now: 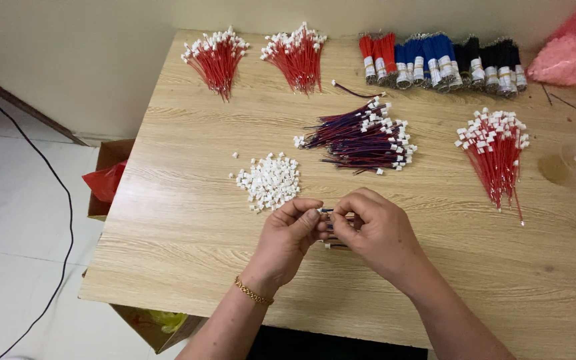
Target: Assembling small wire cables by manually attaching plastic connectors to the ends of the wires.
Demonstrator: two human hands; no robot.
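My left hand (289, 235) and my right hand (376, 230) meet above the wooden table (188, 220), fingertips together. Between them I pinch a thin blue and red wire (329, 211) with a small white connector at its tip. A few more wires (336, 245) lie under my hands. Just beyond my left hand sits a pile of loose white connectors (271, 180). Farther back lies a heap of blue and red wires with white plugs (367, 137). A gold bracelet (253, 292) is on my left wrist.
Red wire bunches lie at the back left (216, 57), back middle (297, 57) and right (495, 150). Banded red, blue and black wire bundles (441, 61) line the far edge. A pink bag (571, 53) sits at the far right. A cardboard box (109, 173) and black cable (68, 220) are on the floor.
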